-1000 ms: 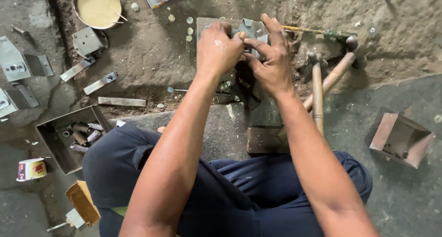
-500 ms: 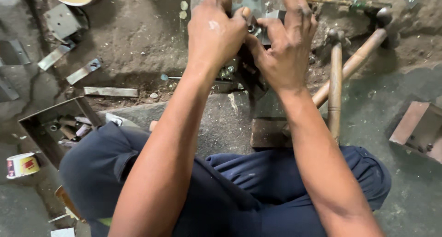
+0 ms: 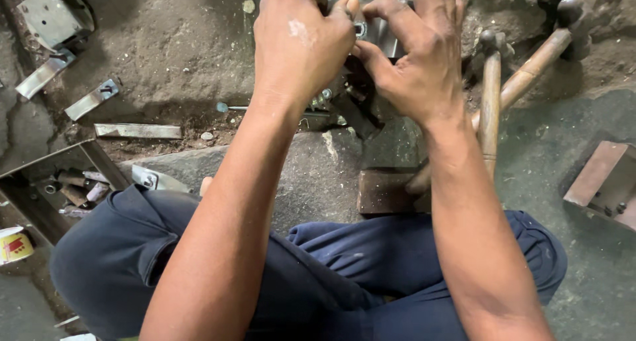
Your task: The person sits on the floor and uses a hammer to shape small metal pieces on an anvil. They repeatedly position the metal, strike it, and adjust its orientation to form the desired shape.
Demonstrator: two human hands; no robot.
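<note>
Fingers: the left hand (image 3: 301,46) and right hand (image 3: 414,62) pinch together on a small grey metal part (image 3: 374,26) at twelve o'clock.
Beside: two wooden-handled hammers (image 3: 491,96) at two o'clock.
Floor: dirty, cracked concrete floor (image 3: 179,43) with scattered metal strips (image 3: 137,130).
Packages: open metal box (image 3: 63,182) at nine o'clock; a yellow-and-red tin (image 3: 13,245) below it.

dirt floor (image 3: 179,43): metal strips (image 3: 137,130), two hammers (image 3: 490,102), open metal tray (image 3: 59,182).
</note>
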